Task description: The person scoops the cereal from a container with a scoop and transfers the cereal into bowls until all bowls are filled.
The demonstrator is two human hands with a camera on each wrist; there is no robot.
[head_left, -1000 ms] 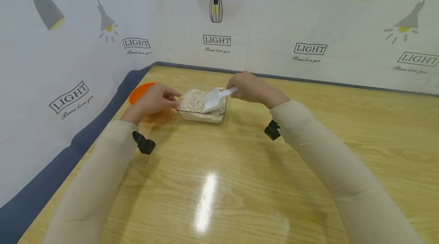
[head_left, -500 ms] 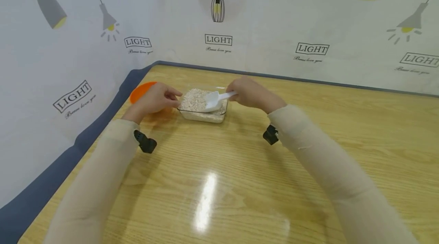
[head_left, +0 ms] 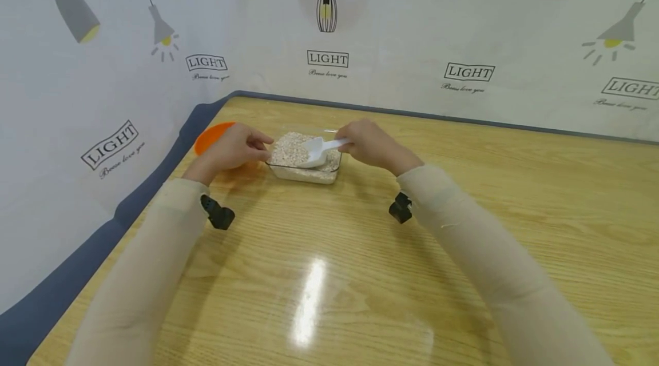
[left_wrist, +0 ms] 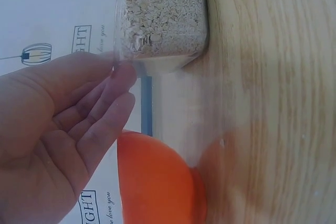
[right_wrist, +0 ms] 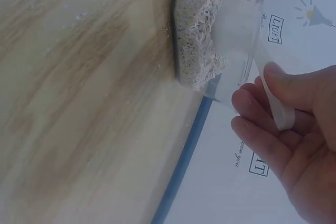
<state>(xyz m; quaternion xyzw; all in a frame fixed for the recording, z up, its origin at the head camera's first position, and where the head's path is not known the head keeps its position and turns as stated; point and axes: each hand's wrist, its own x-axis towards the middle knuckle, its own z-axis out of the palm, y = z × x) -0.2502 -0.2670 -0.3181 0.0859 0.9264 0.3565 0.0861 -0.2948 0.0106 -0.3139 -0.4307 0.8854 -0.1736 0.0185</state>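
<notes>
A clear rectangular container [head_left: 304, 175] filled with oats [head_left: 288, 150] stands on the table near the far left corner. My left hand [head_left: 238, 147] pinches the container's left rim between thumb and fingertips, seen close in the left wrist view, where the oats [left_wrist: 165, 17] show through the wall. My right hand [head_left: 369, 142] grips the handle of a white scoop [head_left: 316, 152]. The scoop's head is partly sunk in the oats, tilted down to the left. In the right wrist view the thumb lies along the scoop handle [right_wrist: 275, 103], with the fingers curled beneath it.
An orange bowl [head_left: 210, 137] sits left of the container, partly hidden behind my left hand. A printed backdrop [head_left: 391, 34] rises along the back and left edges of the wooden table [head_left: 370, 263]. Small white crumbs dot the tabletop in the right wrist view.
The right hand has come slightly lower and to the left, and the scoop has tipped flatter and pushed further into the oats. The left hand stays at the rim.
</notes>
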